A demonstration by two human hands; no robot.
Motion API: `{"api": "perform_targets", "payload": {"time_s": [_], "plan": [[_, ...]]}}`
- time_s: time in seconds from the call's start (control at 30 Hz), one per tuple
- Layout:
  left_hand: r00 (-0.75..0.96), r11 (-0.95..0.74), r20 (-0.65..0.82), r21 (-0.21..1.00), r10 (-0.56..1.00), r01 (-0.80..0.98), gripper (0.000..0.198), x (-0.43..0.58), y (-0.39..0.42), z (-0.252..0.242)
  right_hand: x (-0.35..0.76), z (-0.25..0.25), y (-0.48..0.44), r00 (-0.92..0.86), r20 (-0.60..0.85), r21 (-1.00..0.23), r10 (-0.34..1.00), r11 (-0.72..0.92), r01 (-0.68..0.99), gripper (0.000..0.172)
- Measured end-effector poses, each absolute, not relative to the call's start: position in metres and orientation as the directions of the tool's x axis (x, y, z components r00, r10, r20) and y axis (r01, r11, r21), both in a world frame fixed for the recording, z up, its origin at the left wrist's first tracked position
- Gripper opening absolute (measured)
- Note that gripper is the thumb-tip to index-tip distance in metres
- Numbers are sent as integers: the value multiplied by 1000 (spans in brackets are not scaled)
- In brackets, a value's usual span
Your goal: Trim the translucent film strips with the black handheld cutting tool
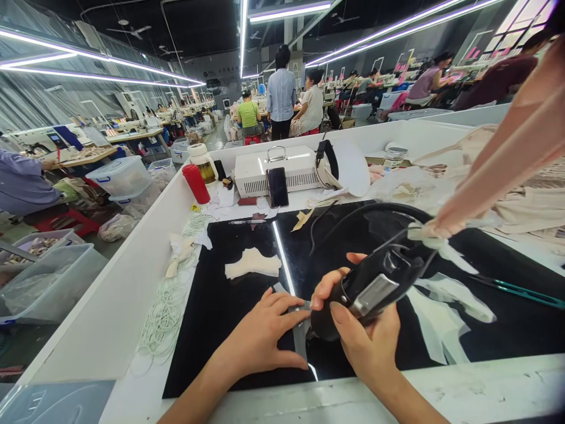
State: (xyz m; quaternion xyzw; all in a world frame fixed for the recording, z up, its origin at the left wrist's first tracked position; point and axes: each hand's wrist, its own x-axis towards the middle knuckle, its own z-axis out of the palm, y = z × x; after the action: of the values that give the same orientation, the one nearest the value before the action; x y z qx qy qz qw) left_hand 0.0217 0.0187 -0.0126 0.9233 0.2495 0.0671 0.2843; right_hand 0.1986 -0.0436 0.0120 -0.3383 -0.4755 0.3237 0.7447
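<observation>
Seemingly, strip being steadied for tool; flat hold, slow guiding called for next. Strip: thin, greyish, on board near middle, pressed by left hand, fingers spread. Tool: black, rounded, clutched by right hand over board. Board's left: soft cream cloth; right: sheer scraps.

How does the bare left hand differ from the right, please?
The left hand lies palm down, fingers spread, over a greyish translucent strip; the right hand curls around a bulky black handheld tool. The left hand's grip is open, the right hand's closed. Both are bare, above the glossy black board.
</observation>
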Motion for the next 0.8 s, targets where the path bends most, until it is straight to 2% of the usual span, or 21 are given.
{"api": "perform_targets", "payload": {"time_s": [0.17,0.37,0.57,0.8], "plan": [[868,-716,-20,557,496,421,81,22,19,-10,191,16,-47,357,473,-799,805,563,-211,46],[871,-723,-5,555,492,412,80,22,19,-11,189,17,-48,387,444,-827,808,536,-170,44],[871,-721,3,562,491,405,79,21,18,-12,192,15,-56,316,485,-812,816,554,-184,49],[865,-713,7,571,502,408,75,22,17,-10,186,15,-58,357,495,-794,792,579,-185,46]]}}
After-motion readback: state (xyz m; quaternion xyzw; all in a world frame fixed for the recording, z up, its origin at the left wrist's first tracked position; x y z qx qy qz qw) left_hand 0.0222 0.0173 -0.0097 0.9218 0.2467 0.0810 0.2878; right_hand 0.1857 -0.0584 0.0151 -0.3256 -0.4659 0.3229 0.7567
